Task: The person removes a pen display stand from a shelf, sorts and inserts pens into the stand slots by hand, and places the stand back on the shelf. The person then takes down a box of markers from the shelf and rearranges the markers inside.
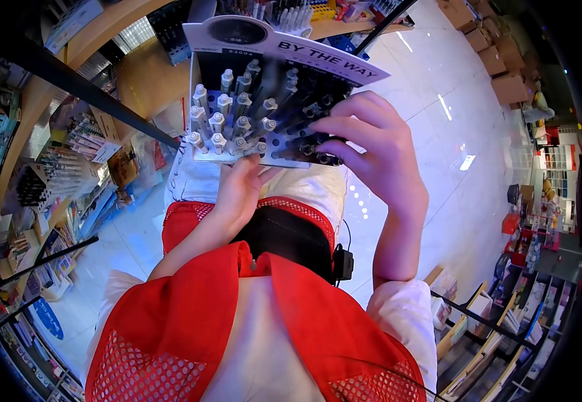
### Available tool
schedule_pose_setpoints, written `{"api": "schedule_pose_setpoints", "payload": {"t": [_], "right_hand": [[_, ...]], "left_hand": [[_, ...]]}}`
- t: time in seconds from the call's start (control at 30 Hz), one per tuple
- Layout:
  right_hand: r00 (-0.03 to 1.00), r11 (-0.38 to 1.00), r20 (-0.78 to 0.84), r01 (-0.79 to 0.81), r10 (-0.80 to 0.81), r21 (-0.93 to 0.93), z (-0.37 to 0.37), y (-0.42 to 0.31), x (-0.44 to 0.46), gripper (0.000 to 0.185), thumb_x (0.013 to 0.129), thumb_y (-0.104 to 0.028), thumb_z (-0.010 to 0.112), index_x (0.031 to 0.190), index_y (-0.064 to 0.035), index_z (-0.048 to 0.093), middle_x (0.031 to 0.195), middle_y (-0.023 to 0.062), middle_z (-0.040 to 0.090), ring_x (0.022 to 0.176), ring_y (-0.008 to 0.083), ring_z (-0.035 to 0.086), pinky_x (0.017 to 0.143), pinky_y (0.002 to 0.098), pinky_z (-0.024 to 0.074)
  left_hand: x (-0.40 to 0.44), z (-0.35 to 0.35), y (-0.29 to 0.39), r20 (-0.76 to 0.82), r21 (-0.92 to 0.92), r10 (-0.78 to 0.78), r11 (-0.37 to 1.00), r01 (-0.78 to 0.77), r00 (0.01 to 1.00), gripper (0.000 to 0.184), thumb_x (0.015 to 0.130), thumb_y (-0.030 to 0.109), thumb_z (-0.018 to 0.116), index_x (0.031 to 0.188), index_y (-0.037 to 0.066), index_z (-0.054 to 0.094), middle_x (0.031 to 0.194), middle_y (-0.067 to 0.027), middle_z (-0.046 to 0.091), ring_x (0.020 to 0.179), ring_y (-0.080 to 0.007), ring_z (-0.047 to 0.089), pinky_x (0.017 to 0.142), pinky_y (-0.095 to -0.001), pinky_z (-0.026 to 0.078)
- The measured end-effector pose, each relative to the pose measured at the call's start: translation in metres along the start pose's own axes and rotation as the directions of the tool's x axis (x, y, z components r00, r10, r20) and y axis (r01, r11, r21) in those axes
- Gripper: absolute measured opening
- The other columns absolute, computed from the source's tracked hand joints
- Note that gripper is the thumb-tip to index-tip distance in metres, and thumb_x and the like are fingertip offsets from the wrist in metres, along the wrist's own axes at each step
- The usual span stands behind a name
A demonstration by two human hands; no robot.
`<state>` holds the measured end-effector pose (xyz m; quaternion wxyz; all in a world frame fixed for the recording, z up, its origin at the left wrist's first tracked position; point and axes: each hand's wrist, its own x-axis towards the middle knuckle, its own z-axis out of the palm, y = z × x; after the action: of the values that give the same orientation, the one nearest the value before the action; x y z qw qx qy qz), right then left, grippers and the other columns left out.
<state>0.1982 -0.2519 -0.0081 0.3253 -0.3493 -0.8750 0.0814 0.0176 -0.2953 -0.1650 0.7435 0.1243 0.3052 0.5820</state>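
Note:
A pen display box (334, 60) with a printed header reading "BY THE WAY" is held in front of my body, tilted so that I look down on the pen tops. White and grey pens (224, 104) stand in its left holes, and black pens (307, 144) fill part of the right side. Some holes between them hold nothing. My left hand (240, 187) supports the box from below at its near edge, its fingers partly hidden beneath. Over the right side, my right hand (381, 151) has thumb and fingers closed around a black pen top.
Shelves (29, 141) packed with pens and stationery stand along the left, crossed by a dark metal bar (96, 97). Cardboard boxes (508, 63) are stacked at the far right. More shelving (505, 328) is at the lower right. Glossy tiled floor (451, 181) lies between.

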Motion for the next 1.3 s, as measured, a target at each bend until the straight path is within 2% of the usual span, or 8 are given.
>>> {"api": "schedule_pose_setpoints", "payload": {"t": [0.13, 0.27, 0.4, 0.57, 0.67, 0.97, 1.17, 1.3], "right_hand": [[0.998, 0.997, -0.013, 0.066, -0.066, 0.035, 0.000, 0.002, 0.001, 0.021, 0.058, -0.005, 0.073, 0.076, -0.0057, 0.062, 0.074, 0.0039, 0.057, 0.070, 0.0223, 0.055, 0.063, 0.0323, 0.0449], [0.972, 0.980, -0.231, 0.088, -0.046, 0.176, -0.011, -0.006, 0.005, 0.019, 0.060, -0.001, 0.073, 0.074, -0.0016, 0.061, 0.071, 0.0072, 0.059, 0.060, 0.0172, 0.056, 0.053, 0.0252, 0.0445], [0.959, 0.990, -0.269, -0.052, 0.086, 0.131, -0.017, -0.020, 0.001, 0.016, 0.060, 0.004, 0.070, 0.072, -0.0006, 0.061, 0.067, 0.0070, 0.058, 0.056, 0.0172, 0.055, 0.052, 0.0251, 0.0443], [0.973, 0.999, -0.229, 0.017, -0.009, 0.033, -0.013, -0.022, -0.002, 0.017, 0.058, 0.002, 0.071, 0.071, -0.0033, 0.061, 0.065, 0.0049, 0.056, 0.057, 0.0185, 0.053, 0.050, 0.0264, 0.0421], [0.981, 0.999, -0.192, 0.045, -0.041, 0.021, -0.010, -0.022, -0.002, 0.019, 0.056, 0.000, 0.072, 0.070, -0.0045, 0.062, 0.063, 0.0038, 0.054, 0.058, 0.0187, 0.050, 0.049, 0.0275, 0.0401], [0.992, 0.998, -0.120, -0.032, 0.039, 0.059, -0.008, -0.033, -0.009, 0.017, 0.056, 0.002, 0.070, 0.069, -0.0042, 0.062, 0.063, 0.0040, 0.055, 0.058, 0.0191, 0.050, 0.048, 0.0284, 0.0399], [0.993, 0.994, -0.099, -0.058, 0.067, 0.092, -0.009, -0.035, -0.012, 0.016, 0.057, 0.002, 0.070, 0.070, -0.0031, 0.062, 0.063, 0.0044, 0.054, 0.058, 0.0200, 0.051, 0.048, 0.0296, 0.0403], [0.992, 0.993, -0.098, -0.073, 0.082, 0.089, -0.010, -0.037, -0.012, 0.016, 0.058, 0.002, 0.069, 0.071, -0.0027, 0.062, 0.062, 0.0048, 0.054, 0.058, 0.0202, 0.051, 0.048, 0.0300, 0.0405]], "left_hand": [[-0.001, 0.004, 0.002, 0.009, 0.020, -0.021, 1.000, 0.020, 1.000, 0.021, 0.082, 0.011, 0.044, 0.100, 0.002, 0.051, 0.104, -0.0100, 0.057, 0.101, -0.0243, 0.054, 0.090, -0.0426, 0.044], [-0.002, 0.008, 0.003, -0.034, 0.081, -0.011, 0.997, 0.014, 0.999, 0.019, 0.082, 0.011, 0.047, 0.098, 0.002, 0.053, 0.101, -0.0090, 0.058, 0.098, -0.0239, 0.056, 0.090, -0.0429, 0.045], [0.002, -0.006, -0.004, 0.016, -0.037, -0.064, 0.997, 0.064, 0.998, 0.017, 0.081, 0.010, 0.048, 0.095, 0.004, 0.054, 0.099, -0.0081, 0.059, 0.097, -0.0236, 0.057, 0.088, -0.0427, 0.045], [0.001, -0.006, -0.001, 0.114, -0.079, -0.042, 0.996, 0.051, 0.993, 0.020, 0.079, 0.008, 0.048, 0.099, 0.005, 0.053, 0.101, -0.0074, 0.058, 0.099, -0.0224, 0.056, 0.088, -0.0422, 0.045], [-0.004, 0.007, 0.003, -0.009, -0.107, -0.018, 0.994, 0.017, 1.000, 0.030, 0.081, 0.002, 0.042, 0.111, 0.000, 0.048, 0.108, -0.0108, 0.055, 0.105, -0.0255, 0.052, 0.094, -0.0461, 0.041], [0.002, -0.006, 0.001, 0.158, -0.173, 0.000, 0.985, 0.027, 0.987, 0.029, 0.082, 0.003, 0.041, 0.110, -0.002, 0.048, 0.109, -0.0123, 0.056, 0.102, -0.0260, 0.054, 0.094, -0.0441, 0.041], [-0.001, 0.004, 0.004, 0.045, -0.056, -0.006, 0.998, 0.009, 0.999, 0.020, 0.081, 0.011, 0.045, 0.096, 0.003, 0.054, 0.106, -0.0085, 0.056, 0.100, -0.0254, 0.054, 0.090, -0.0414, 0.043], [0.001, -0.010, 0.000, 0.109, -0.113, 0.001, 0.994, 0.011, 0.994, 0.031, 0.089, 0.008, 0.036, 0.119, 0.001, 0.041, 0.120, -0.0112, 0.049, 0.111, -0.0232, 0.049, 0.096, -0.0413, 0.041]]}}
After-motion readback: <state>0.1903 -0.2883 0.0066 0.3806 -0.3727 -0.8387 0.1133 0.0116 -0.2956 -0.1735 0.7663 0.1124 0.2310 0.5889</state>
